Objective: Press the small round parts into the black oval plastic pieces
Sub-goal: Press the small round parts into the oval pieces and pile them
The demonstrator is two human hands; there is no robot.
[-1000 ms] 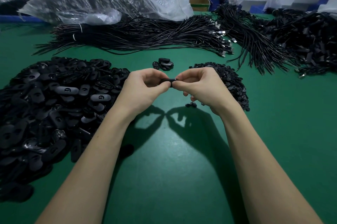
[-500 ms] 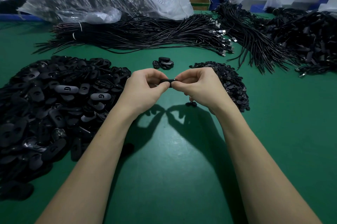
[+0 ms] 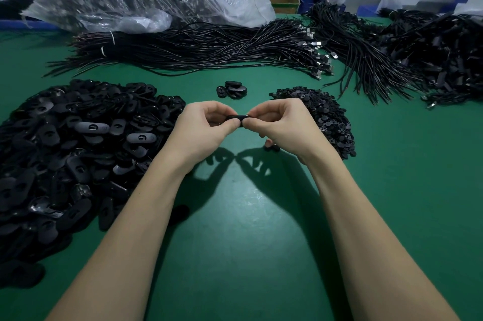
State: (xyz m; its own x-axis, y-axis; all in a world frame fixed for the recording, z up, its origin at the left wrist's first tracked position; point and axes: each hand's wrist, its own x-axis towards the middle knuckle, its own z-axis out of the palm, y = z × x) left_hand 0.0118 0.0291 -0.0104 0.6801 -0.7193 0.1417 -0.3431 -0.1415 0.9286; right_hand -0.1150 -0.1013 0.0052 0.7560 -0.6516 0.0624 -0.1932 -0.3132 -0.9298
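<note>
Over bare green table between heaps, left hand and right hand pinch one oval piece.

A black oval plastic piece is held edge-on above the middle of the green table, pinched at its two ends, and whether a round part sits in it cannot be told. A big heap of black oval pieces, some lying face up with a pale mark, spreads along the table's left edge, while a smaller heap of small round parts lies right of centre. A few more oval pieces sit together just beyond the held one, toward the far edge.
</note>
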